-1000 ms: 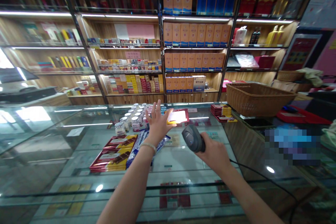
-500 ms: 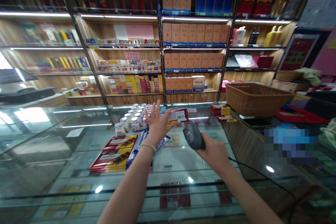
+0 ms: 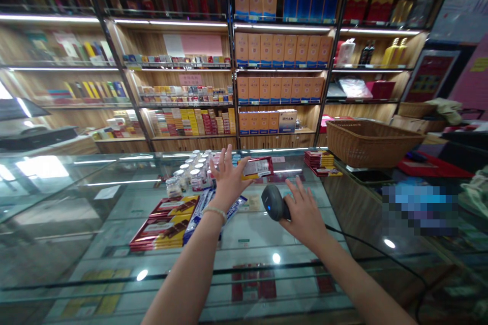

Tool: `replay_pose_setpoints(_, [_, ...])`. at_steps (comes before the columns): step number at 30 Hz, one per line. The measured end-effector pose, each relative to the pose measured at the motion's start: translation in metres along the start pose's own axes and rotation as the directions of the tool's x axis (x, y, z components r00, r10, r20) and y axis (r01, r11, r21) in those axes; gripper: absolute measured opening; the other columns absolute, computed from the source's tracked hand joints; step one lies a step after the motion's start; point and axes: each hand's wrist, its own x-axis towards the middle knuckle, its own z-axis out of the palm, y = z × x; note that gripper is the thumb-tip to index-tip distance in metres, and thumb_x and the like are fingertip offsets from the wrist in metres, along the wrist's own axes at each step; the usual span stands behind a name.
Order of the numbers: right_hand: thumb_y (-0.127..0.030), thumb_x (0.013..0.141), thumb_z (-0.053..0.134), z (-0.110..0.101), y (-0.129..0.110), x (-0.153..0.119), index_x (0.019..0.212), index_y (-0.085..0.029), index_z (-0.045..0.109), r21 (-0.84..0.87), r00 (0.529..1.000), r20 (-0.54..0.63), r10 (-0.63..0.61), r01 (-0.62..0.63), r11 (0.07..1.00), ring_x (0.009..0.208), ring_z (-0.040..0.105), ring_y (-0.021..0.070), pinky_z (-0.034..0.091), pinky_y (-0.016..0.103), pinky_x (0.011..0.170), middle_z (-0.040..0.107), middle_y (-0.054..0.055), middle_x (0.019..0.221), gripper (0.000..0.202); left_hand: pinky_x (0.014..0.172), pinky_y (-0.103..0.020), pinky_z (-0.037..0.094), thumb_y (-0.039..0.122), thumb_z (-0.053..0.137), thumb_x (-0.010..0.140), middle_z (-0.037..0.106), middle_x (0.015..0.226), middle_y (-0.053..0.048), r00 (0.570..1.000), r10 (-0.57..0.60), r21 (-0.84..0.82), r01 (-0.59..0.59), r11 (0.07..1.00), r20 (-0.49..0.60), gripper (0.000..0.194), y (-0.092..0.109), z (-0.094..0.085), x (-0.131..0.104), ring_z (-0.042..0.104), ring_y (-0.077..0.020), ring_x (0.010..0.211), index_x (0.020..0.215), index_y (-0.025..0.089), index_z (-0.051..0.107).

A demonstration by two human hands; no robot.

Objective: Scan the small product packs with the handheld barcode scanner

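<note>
Fingers spread, my left hand is over the glass counter, in front of a red-and-yellow packet with its label side up; it holds nothing. A dark handheld scanner with a small blue light lies against the thumb side of my right hand, whose fingers are stretched out and not wrapped round it. Small white-lidded jars stand left of my left hand. Blue wrappers lie partly hidden beneath my left wrist, beside stacked red-and-yellow chocolate bars.
Another stack of red-and-yellow bars sits at the back right, near a wicker basket. The scanner's black cable runs off to the lower right. Shelves of boxes stand behind the counter. A white paper lies at left.
The fingers of my right hand have opened from their grip on the scanner, which has shifted slightly left and shows a blue light. My left hand has hardly moved.
</note>
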Motion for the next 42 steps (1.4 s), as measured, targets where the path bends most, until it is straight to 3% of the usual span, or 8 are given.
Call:
replay_pose_setpoints(19, [-0.033, 0.081, 0.065, -0.013, -0.008, -0.003, 0.112, -0.015, 0.069, 0.051, 0.964, 0.264, -0.039, 0.026, 0.998, 0.162, 0.007, 0.0428, 0.010, 0.077, 0.123, 0.021, 0.019, 0.173, 0.036, 0.125, -0.072, 0.001, 0.043, 0.088, 0.075, 0.019, 0.176, -0.014, 1.000, -0.005, -0.001, 0.005, 1.000, 0.031, 0.065, 0.002, -0.003, 0.001, 0.015, -0.0419, 0.162, 0.136, 0.037, 0.067])
replay_pose_setpoints(22, [-0.035, 0.081, 0.064, -0.014, 0.000, -0.004, 0.131, -0.012, 0.064, 0.075, 0.943, 0.325, -0.067, 0.044, 0.996, 0.162, 0.005, 0.0416, 0.006, 0.075, 0.124, 0.017, 0.022, 0.173, 0.055, 0.125, -0.072, 0.002, 0.041, 0.088, 0.074, 0.018, 0.176, -0.015, 0.999, 0.003, -0.007, -0.003, 1.000, 0.033, 0.064, 0.002, -0.004, 0.001, 0.016, -0.0424, 0.161, 0.135, 0.036, 0.067])
replay_pose_setpoints(24, [-0.037, 0.079, 0.065, -0.018, 0.012, 0.001, 0.155, -0.010, 0.044, 0.100, 0.931, 0.353, -0.090, 0.058, 0.993, 0.163, 0.005, 0.0404, 0.007, 0.074, 0.125, 0.015, 0.023, 0.174, 0.084, 0.125, -0.071, 0.002, 0.041, 0.089, 0.073, 0.018, 0.176, -0.015, 0.999, 0.006, -0.007, -0.006, 1.000, 0.031, 0.066, 0.002, -0.003, 0.001, 0.017, -0.0426, 0.161, 0.135, 0.035, 0.067])
replay_pose_setpoints(26, [-0.040, 0.083, 0.062, -0.026, 0.027, 0.013, 0.167, -0.016, 0.021, 0.121, 0.953, 0.294, -0.077, 0.043, 0.992, 0.163, 0.006, 0.0373, 0.011, 0.071, 0.126, 0.016, 0.019, 0.175, 0.097, 0.125, -0.071, 0.002, 0.042, 0.091, 0.071, 0.019, 0.175, -0.016, 1.000, 0.007, -0.004, -0.007, 1.000, 0.029, 0.069, 0.002, -0.003, 0.001, 0.018, -0.0427, 0.161, 0.136, 0.035, 0.067])
replay_pose_setpoints(28, [-0.043, 0.087, 0.059, -0.035, 0.040, 0.032, 0.168, -0.022, 0.016, 0.099, 0.987, 0.160, -0.029, 0.014, 0.995, 0.163, 0.005, 0.0368, 0.012, 0.072, 0.126, 0.018, 0.016, 0.175, 0.094, 0.125, -0.071, 0.002, 0.043, 0.092, 0.069, 0.020, 0.175, -0.017, 1.000, 0.009, 0.001, -0.009, 1.000, 0.024, 0.071, 0.002, -0.003, 0.001, 0.019, -0.0427, 0.160, 0.135, 0.035, 0.067])
replay_pose_setpoints(31, [-0.047, 0.088, 0.065, -0.039, 0.049, 0.068, 0.165, -0.024, 0.028, 0.011, 0.999, 0.024, -0.039, 0.039, 0.999, 0.163, 0.004, 0.0413, 0.008, 0.075, 0.124, 0.018, 0.016, 0.175, 0.089, 0.125, -0.071, 0.003, 0.044, 0.092, 0.070, 0.021, 0.175, -0.017, 1.000, 0.013, 0.001, -0.013, 1.000, 0.013, 0.070, 0.002, -0.004, 0.001, 0.019, -0.0430, 0.160, 0.135, 0.035, 0.068])
replay_pose_setpoints(35, [-0.051, 0.087, 0.071, -0.021, 0.050, 0.103, 0.157, -0.026, 0.044, -0.061, 0.993, -0.058, -0.102, 0.098, 0.993, 0.162, 0.009, 0.0424, 0.007, 0.075, 0.123, 0.023, 0.016, 0.174, 0.079, 0.125, -0.071, 0.003, 0.048, 0.089, 0.073, 0.024, 0.174, -0.015, 1.000, 0.027, -0.004, -0.027, 1.000, 0.011, 0.067, 0.003, -0.005, 0.001, 0.020, -0.0433, 0.160, 0.135, 0.035, 0.068])
replay_pose_setpoints(42, [-0.052, 0.081, 0.079, 0.019, 0.053, 0.111, 0.150, -0.027, 0.052, -0.034, 0.993, -0.060, -0.105, 0.103, 0.994, 0.160, 0.017, 0.0404, 0.012, 0.073, 0.123, 0.030, 0.017, 0.171, 0.078, 0.125, -0.072, 0.004, 0.044, 0.091, 0.070, 0.023, 0.175, -0.013, 0.998, 0.050, 0.029, -0.051, 0.998, 0.041, 0.071, 0.004, -0.006, 0.000, 0.019, -0.0443, 0.160, 0.136, 0.037, 0.067])
